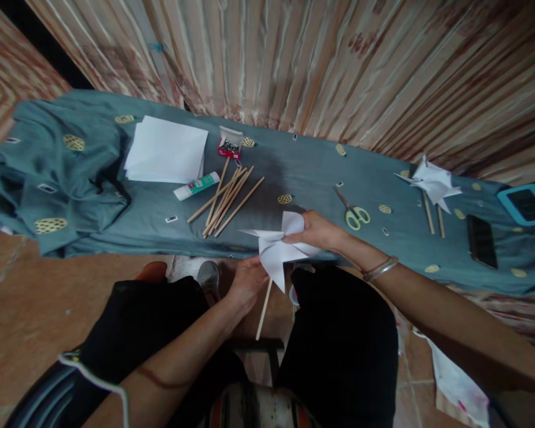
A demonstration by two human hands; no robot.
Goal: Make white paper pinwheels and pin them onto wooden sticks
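A white paper pinwheel point(271, 249) on a thin wooden stick point(264, 312) is between my hands, over my lap at the table's front edge. My left hand point(248, 279) is closed behind the paper, around the upper part of the stick; its fingertips are partly hidden. From the right, my right hand point(314, 230) grips the paper near the pinwheel's centre, thumb on top. Beyond my hands lie several loose wooden sticks point(232, 199). Scissors point(352, 209) with light green handles rest to the right, blades pointing away from me.
A stack of white paper point(167, 148), a glue tube point(197, 186) and a red box of small metal pins point(230, 144) stand at the left on the grey-green cloth point(303, 172). Other paper pinwheels point(432, 181), a phone point(481, 241) and a blue-framed object point(526, 204) lie at the right.
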